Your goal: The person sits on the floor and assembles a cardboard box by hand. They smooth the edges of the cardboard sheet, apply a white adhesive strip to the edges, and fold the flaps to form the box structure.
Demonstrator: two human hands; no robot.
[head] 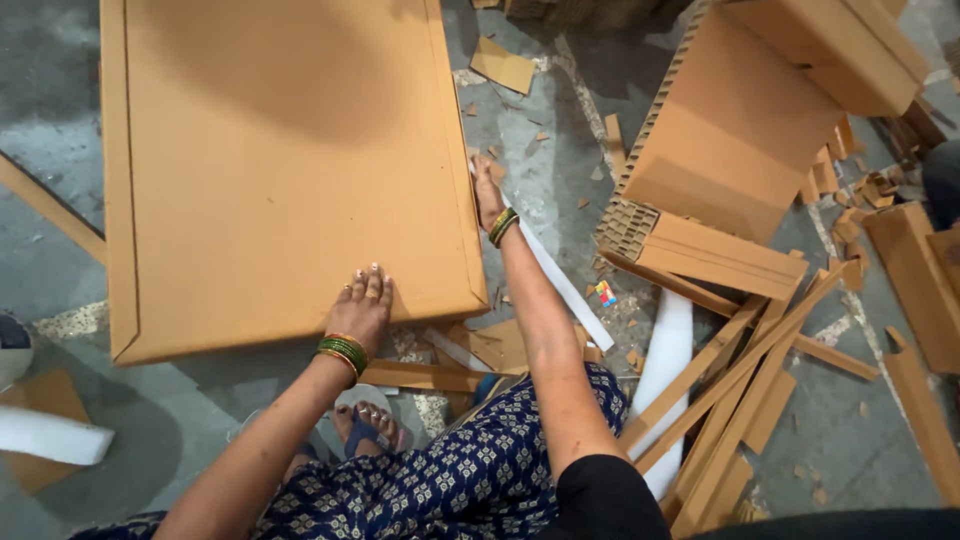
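Note:
A large flat brown cardboard panel (270,160) lies on the grey floor in front of me. My left hand (362,305) rests flat on its near edge, fingers together, green bangles on the wrist. My right hand (487,195) reaches along the panel's right edge, fingers pressed against the side. A long white strip (560,285) runs on the floor under that forearm; I cannot tell whether the hand grips it.
Thick honeycomb cardboard blocks (730,150) are stacked at the right. Several narrow cardboard strips (740,390) lie fanned at lower right, with small scraps scattered about. A white roll (50,435) sits at lower left. My sandalled foot (370,425) is below the panel.

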